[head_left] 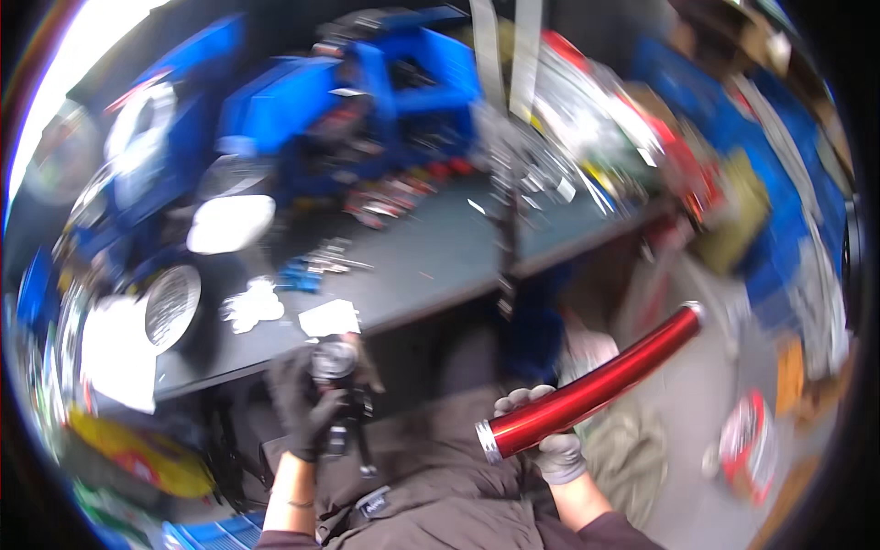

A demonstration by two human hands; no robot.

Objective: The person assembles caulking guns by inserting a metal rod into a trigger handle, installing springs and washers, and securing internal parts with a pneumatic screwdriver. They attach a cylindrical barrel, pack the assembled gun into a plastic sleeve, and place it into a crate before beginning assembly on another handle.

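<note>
My right hand [561,456], in a light grey glove, is closed round a shiny red metal tube [596,377] near its lower end. The tube has a silver ring at each end and slants up to the right, over the floor. In my left hand [301,403], under a dark glove, is a black tool with a round metallic end [334,360]. This tool is held upright above my lap, close to the bench edge. Motion smears it, so its exact kind does not show.
Ahead runs a dark workbench [403,266] with blue bins [422,73] along its back. Small metal parts [335,257], a white paper piece [330,318] and a round white dish [173,309] lie on it. Another red piece [747,447] rests on the floor at right.
</note>
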